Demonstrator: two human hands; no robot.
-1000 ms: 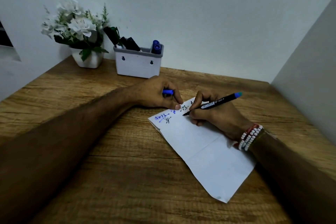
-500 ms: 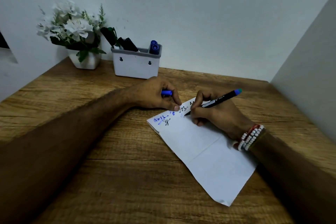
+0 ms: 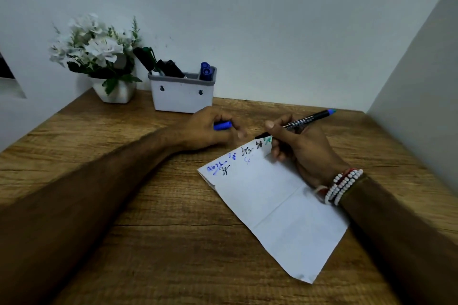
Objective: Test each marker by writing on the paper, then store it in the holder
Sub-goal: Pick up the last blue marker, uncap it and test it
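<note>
both forearms are entering from the lower corners, cut off by the frame. a wooden table point(image 3: 148, 230) is carrying a creased sheet of paper point(image 3: 280, 205), lying slantwise. bead bracelets point(image 3: 343, 186) are circling the right wrist, which is lying over the paper's right edge. the right hand point(image 3: 304, 151) is pinching a black marker point(image 3: 300, 122) between thumb and curled fingers. its dark tip is sitting at the paper's far edge, though contact cannot be judged, and its blue-green end is pointing up and right. white print on the barrel is showing but is too small to read. blue, black and green scribbles are running along the paper's far edge, none forming a legible word. the left hand point(image 3: 208, 129), blurred, is resting on the table just beyond the paper, fingers curling round a blue cap point(image 3: 222, 125) that is mostly hidden in the fist. farther back, against a plain pale wall, a white holder point(image 3: 182, 95) is keeping black markers point(image 3: 171, 68) at its left and blue markers point(image 3: 205, 72) at its right, their lower parts hidden. a white flower pot point(image 3: 115, 91) is standing just left of it.
</note>
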